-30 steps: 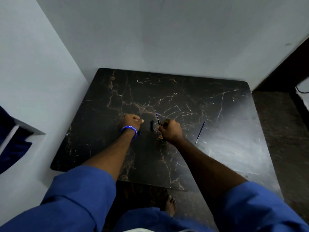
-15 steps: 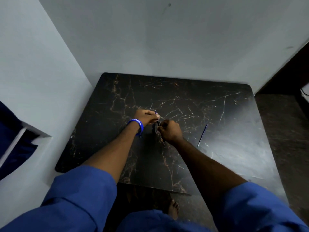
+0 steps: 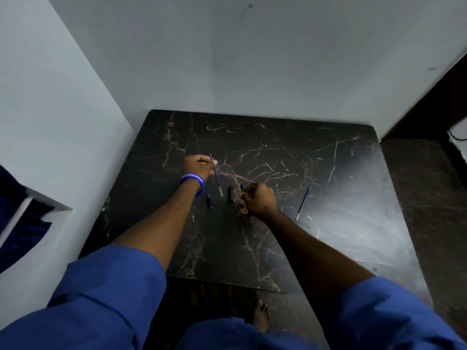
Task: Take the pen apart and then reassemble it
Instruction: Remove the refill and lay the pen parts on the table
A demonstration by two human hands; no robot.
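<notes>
So I'm looking down at a dark marble table [image 3: 328, 236] tucked into a corner of pale walls. My left hand [image 3: 199, 165] is curled closed, thumb and fingers pinching a thin refill [image 3: 216, 176] near its far end. The refill slants down toward me, its lower metal tip hanging just above or on the tabletop, can't tell which. There's a blue wristband [image 3: 193, 181] on that wrist.

My right hand [image 3: 257, 198] is closed in a loose fist on the table, a bit nearer me and to the right. A short black piece [image 3: 242, 188] sticks out from between its fingers, so it's gripping that, probably the barrel, but too dark to be sure.

The pen is in bits. Between the two hands a black piece [image 3: 230, 194] lies flat on the table, close to the right fist but not touching. Just below the left wrist there's a smaller dark blue piece [image 3: 209, 201], maybe a cap, hard to tell. Off to the right, well apart from both hands, a second thin blue refill [image 3: 302, 202] lies on the table, angled about the same as the first.

Blue sleeves [image 3: 108, 294] fill the bottom of the view.
</notes>
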